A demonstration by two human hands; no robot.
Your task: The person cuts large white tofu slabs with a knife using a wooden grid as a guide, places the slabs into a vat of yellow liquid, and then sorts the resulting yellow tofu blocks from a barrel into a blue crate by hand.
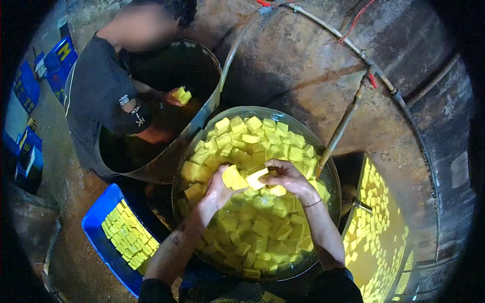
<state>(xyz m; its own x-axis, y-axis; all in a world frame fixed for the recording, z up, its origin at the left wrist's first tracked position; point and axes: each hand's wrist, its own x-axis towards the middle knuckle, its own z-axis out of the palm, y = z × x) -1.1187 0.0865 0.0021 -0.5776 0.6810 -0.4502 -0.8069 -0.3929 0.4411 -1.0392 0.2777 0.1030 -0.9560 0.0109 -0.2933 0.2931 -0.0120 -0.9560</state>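
Observation:
A round metal vat [178, 204] in front of me is full of yellow, tofu-like blocks [260, 225], many of them under cloudy yellow liquid. Over its middle, my left hand [218, 189] is closed around a yellow block [234, 179]. My right hand [289, 179] grips another, paler yellow block [256, 178] between thumb and fingers, its corner close to the first block. Just below the right fingers shows one more yellow block [277, 190]; whether that hand touches it I cannot tell.
At the far left a person [96, 96] bends over a dark drum [214, 108], holding yellow pieces [182, 95]. A blue crate [93, 227] of yellow blocks stands left. On the right is a bin [361, 174] of floating blocks. A pole [343, 123] leans into the vat.

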